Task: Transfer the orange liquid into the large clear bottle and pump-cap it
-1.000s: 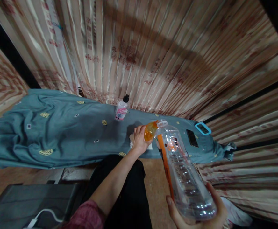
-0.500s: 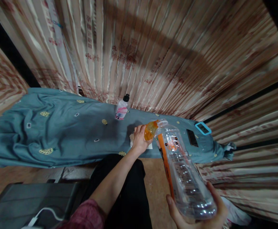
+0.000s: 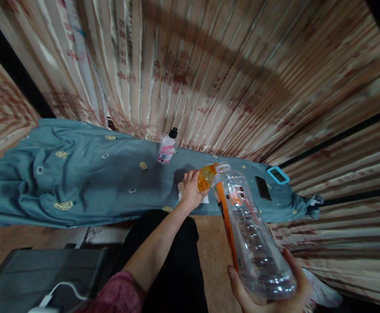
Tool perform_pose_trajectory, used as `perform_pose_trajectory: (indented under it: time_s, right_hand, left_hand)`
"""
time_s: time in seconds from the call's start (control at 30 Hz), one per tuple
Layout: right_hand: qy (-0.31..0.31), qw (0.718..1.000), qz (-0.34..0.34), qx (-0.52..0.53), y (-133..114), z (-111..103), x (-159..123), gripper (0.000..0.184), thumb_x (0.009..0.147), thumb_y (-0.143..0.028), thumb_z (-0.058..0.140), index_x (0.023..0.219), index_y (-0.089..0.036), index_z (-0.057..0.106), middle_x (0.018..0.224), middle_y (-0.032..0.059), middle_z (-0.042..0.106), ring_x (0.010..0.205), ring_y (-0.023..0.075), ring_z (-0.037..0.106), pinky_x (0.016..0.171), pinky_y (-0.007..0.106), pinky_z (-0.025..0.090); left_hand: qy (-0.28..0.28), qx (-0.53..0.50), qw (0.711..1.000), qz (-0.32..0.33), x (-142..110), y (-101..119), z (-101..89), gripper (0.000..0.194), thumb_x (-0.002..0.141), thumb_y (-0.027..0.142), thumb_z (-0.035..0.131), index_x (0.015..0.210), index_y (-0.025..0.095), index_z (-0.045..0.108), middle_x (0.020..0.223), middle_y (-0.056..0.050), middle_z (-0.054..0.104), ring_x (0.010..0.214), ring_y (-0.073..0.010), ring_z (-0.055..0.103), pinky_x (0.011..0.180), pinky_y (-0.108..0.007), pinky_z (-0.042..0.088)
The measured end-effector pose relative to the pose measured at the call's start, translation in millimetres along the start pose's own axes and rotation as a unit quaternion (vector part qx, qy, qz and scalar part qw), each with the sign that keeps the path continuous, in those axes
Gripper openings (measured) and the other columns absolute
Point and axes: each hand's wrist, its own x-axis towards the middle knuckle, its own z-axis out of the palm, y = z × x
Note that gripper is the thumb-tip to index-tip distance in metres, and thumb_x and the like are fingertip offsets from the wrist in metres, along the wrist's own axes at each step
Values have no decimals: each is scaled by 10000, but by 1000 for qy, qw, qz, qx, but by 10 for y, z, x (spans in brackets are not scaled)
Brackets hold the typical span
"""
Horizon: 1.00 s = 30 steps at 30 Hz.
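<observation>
Gripping a small orange bottle (image 3: 206, 177), the left hand (image 3: 191, 189) was closed around its body, neck toward 2 o'clock. Clock bearings taken from this hand, 12 being the far side.

Right hand (image 3: 270, 298), at 5 o'clock, was wrapped around the base of a large clear plastic bottle (image 3: 255, 237) with an orange label; bottle tilted, neck toward 11. The two necks met in view; actual contact could not be told.

White paper (image 3: 205, 200) lay beneath the left hand, on a blue-green pineapple-print cloth (image 3: 101, 182). A clear pink-labelled bottle with black cap (image 3: 166, 151) stood at 11 o'clock. At 3 o'clock lay a smartphone (image 3: 263, 188), a blue-framed digital display (image 3: 278, 175) just past it. Floral-print curtain (image 3: 190, 82) hung at 12. Dark grey box (image 3: 46, 271), white cable (image 3: 65, 284) over it: 8 o'clock.
</observation>
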Motion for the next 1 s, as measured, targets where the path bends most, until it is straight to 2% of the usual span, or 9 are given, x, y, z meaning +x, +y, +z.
perform_pose_trajectory:
  time_s: [0.13, 0.33, 0.5, 0.67, 0.8, 1.0]
  right_hand:
    - [-5, 1000, -3, 8, 31, 9, 2, 1123, 608, -729, 722, 1394, 4, 394, 1277, 279, 552, 1078, 355, 627, 891, 475, 540]
    - [-1, 1000, -9, 4, 14, 11, 10, 1076, 620, -707, 727, 1419, -68, 391, 1234, 223, 582, 983, 319, 654, 800, 457, 568]
    - [-3, 1000, -5, -1, 30, 4, 2, 1083, 624, -723, 712, 1410, -49, 395, 1261, 247, 564, 1011, 335, 650, 827, 479, 562]
    - [-8, 1000, -11, 0, 59, 1, -2, 1080, 619, -708, 725, 1420, -67, 388, 1240, 225, 586, 982, 327, 656, 807, 484, 568]
    - [5, 1000, 6, -2, 53, 18, -7, 1119, 586, -739, 722, 1396, -31, 417, 1263, 256, 574, 1048, 361, 635, 875, 517, 536]
    - [15, 1000, 8, 10, 55, 29, -17, 1105, 570, -725, 743, 1405, -71, 431, 1249, 225, 593, 1022, 352, 648, 846, 520, 549]
  left_hand:
    - [-3, 0, 1000, -2, 2, 5, -10, 608, 663, 158, 689, 1247, 174, 518, 1217, -98, 557, 1111, -277, 493, 983, -432, 451]
    - [-2, -2, 1000, -1, 2, 8, -8, 608, 666, 157, 688, 1250, 153, 520, 1210, -109, 561, 1113, -276, 490, 979, -426, 457]
    - [-1, 1, 1000, -1, -1, 10, -5, 597, 670, 144, 681, 1244, 179, 519, 1211, -99, 557, 1120, -277, 497, 967, -429, 461]
    - [-8, 1, 1000, 0, 1, 13, -12, 603, 663, 144, 683, 1242, 185, 519, 1205, -87, 558, 1105, -271, 496, 974, -423, 455]
    - [-6, -3, 1000, 1, 3, 10, -13, 601, 664, 146, 686, 1241, 176, 517, 1209, -94, 556, 1114, -271, 493, 972, -427, 458]
    - [2, -3, 1000, 5, 1, 12, -8, 581, 675, 147, 683, 1231, 187, 524, 1199, -94, 558, 1119, -276, 498, 958, -429, 472]
